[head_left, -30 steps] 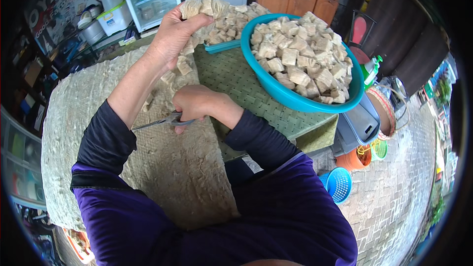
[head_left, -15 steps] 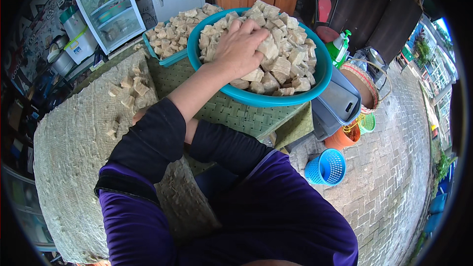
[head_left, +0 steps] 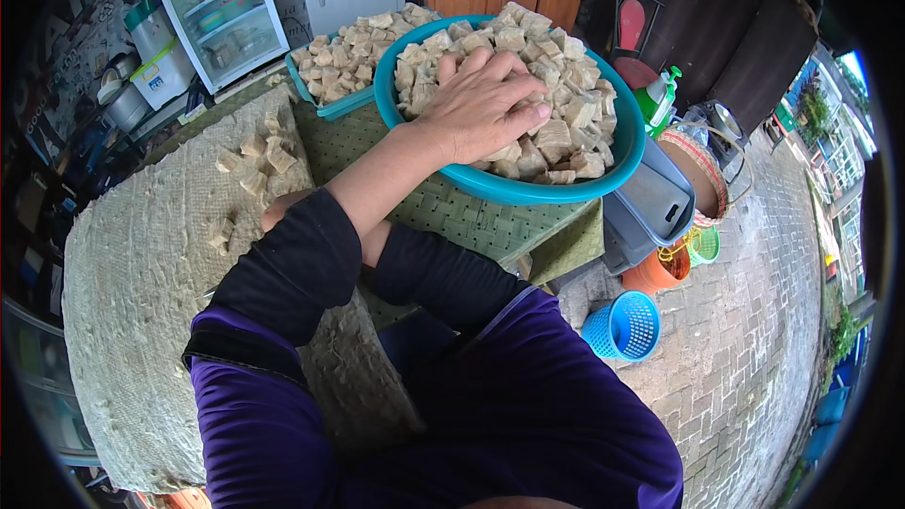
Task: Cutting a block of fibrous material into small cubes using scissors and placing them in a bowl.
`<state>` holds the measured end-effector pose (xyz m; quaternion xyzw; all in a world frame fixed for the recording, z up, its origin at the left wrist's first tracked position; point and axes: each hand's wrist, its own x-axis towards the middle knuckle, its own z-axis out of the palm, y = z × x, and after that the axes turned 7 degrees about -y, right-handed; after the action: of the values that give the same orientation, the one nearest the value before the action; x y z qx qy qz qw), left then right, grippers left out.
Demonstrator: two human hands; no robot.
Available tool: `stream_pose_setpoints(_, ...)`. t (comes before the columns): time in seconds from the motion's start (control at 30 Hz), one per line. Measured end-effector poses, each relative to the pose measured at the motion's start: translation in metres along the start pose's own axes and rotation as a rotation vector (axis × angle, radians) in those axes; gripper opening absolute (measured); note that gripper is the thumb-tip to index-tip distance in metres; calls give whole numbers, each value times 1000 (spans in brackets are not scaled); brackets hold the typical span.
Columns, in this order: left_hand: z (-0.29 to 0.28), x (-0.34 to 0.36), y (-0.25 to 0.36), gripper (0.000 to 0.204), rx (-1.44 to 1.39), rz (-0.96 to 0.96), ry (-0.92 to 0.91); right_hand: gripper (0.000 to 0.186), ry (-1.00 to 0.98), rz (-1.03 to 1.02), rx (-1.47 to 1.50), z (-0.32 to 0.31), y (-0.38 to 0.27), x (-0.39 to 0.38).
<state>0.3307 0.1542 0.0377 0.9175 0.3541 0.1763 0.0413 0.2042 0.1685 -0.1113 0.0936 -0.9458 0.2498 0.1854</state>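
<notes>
My left hand [head_left: 485, 108] rests palm down with fingers spread on a heap of rough beige-brown chunks [head_left: 556, 137]. The heap fills a round teal basin [head_left: 509, 190] standing on a green woven table cover [head_left: 438, 212]. My forearms cross, the left one on top. Behind the left sleeve, only a bit of my right hand [head_left: 279, 211] shows, and its fingers are hidden. It is close to several loose chunks [head_left: 255, 162] lying on a coarse fibrous mat [head_left: 141, 273] at the left.
Behind the basin sits a teal tray [head_left: 344, 106] of similar chunks. To the right are grey bins [head_left: 650, 196], a round woven basket [head_left: 693, 170], a green spray bottle [head_left: 657, 99], an orange bucket [head_left: 655, 271] and a blue perforated basket [head_left: 624, 328] on paving. A glass-door cabinet [head_left: 222, 19] stands far left.
My left hand's fingers have spread out from a more curled hold on the chunks, with the thumb now stretched to the right. The whole view has shifted slightly. The right arm stays crossed underneath.
</notes>
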Motion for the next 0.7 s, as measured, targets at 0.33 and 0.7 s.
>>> stream_pose_setpoints(0.33, -5, 2, 3, 53, 104, 155, 328, 16, 143, -208, 310, 28, 36, -13)
stream_pose_setpoints(0.7, 15, 2, 0, 58, 54, 163, -289, 36, 176, -101, 152, 15, 23, -14)
